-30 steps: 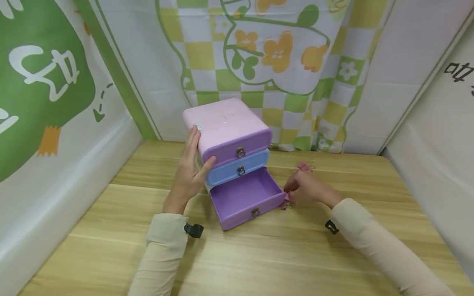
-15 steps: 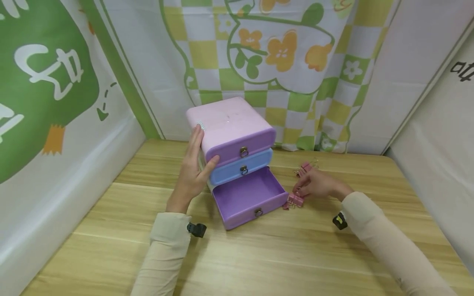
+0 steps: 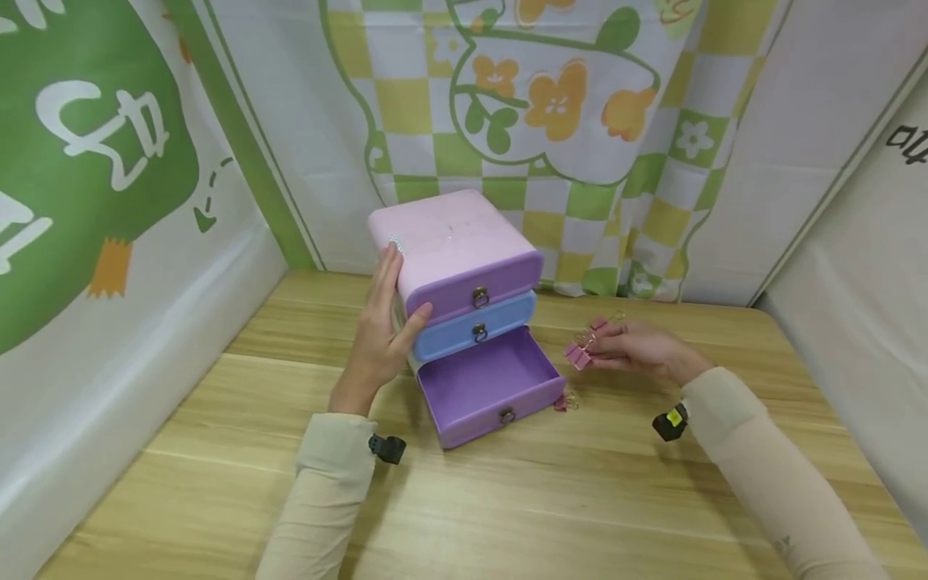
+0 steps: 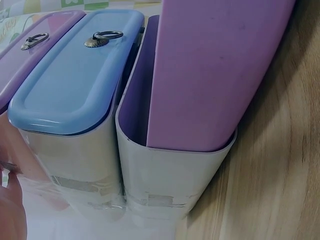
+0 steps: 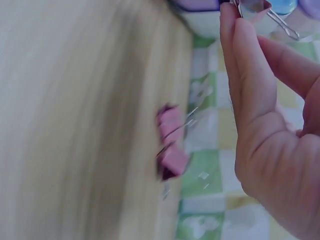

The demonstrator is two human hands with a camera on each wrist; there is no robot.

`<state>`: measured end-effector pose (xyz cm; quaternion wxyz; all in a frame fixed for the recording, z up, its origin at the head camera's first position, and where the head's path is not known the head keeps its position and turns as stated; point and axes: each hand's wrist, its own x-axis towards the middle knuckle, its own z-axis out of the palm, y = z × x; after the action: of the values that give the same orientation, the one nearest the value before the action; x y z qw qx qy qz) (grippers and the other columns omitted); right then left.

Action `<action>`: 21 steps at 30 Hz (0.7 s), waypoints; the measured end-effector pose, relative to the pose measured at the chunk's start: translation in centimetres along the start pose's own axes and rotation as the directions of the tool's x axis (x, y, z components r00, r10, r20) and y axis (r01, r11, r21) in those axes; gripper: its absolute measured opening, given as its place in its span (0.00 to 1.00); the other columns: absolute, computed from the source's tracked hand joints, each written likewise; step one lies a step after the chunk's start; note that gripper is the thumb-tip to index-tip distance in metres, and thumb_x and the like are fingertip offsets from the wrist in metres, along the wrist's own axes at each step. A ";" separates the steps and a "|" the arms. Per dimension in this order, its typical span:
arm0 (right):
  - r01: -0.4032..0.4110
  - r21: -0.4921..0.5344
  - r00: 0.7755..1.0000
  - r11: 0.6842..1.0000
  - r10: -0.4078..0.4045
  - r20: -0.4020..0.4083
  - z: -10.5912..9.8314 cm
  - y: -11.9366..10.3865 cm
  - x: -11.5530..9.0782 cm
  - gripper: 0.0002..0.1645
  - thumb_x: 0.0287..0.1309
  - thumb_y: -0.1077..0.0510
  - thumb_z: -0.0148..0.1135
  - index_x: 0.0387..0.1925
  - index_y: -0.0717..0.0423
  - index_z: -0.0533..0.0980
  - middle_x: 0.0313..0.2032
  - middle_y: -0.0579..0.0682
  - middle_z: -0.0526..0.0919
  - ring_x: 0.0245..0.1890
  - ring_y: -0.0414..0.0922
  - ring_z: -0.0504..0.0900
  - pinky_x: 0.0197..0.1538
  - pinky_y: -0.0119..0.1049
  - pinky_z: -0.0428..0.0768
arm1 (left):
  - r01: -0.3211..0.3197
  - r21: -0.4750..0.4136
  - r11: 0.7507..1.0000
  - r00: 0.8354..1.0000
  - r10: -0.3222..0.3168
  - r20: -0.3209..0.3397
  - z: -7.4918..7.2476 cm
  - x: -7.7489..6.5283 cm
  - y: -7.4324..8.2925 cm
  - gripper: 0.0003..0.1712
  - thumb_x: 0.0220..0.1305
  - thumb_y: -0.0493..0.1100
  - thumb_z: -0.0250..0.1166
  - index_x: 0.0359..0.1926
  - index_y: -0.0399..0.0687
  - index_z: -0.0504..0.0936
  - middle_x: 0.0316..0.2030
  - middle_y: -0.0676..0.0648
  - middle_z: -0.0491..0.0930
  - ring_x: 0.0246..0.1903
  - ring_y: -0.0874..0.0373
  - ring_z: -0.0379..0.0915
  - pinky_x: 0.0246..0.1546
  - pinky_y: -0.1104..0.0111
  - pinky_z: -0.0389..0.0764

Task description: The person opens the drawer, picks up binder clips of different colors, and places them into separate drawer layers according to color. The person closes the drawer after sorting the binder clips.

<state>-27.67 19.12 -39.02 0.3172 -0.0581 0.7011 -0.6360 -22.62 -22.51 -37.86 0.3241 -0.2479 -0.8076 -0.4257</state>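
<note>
A small chest of drawers [image 3: 457, 234] with a pink top stands on the table; its lowest purple drawer [image 3: 482, 379] is pulled out, while the blue drawer [image 3: 471, 326] above is in. My left hand [image 3: 371, 334] rests against the chest's left side, fingers straight, thumb at the front edge. To the right of the pulled-out drawer and above the table, my right hand [image 3: 645, 348] pinches a pink binder clip [image 3: 577, 356] by its wire end. Two more pink binder clips [image 5: 172, 159] lie behind that hand, blurred in the right wrist view.
Another pink binder clip [image 3: 561, 403] lies on the wooden table [image 3: 551, 499] by the drawer's front right corner. A checked curtain [image 3: 551, 201] hangs close behind the chest. White panels [image 3: 863, 242] stand at the sides.
My right hand has moved from the drawer's front corner back and to the right, lifting a binder clip off the table. My left hand stays on the chest.
</note>
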 end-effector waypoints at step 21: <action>0.081 -0.028 0.987 0.996 -0.076 0.144 8.8 -4.8 2.3 0.24 0.76 0.71 0.45 0.66 0.86 0.65 0.49 0.55 0.89 0.45 0.41 0.91 0.59 0.35 0.88 | -0.025 0.027 0.999 1.000 0.025 0.001 -0.1 0.0 -0.1 0.47 0.73 0.45 0.63 0.85 0.45 0.51 0.86 0.45 0.47 0.86 0.48 0.40 0.87 0.49 0.46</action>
<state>-26.51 9.60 -35.30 0.3403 -0.1362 0.6843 -0.6303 -22.69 -22.65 -37.87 0.3326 -0.2536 -0.8101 -0.4108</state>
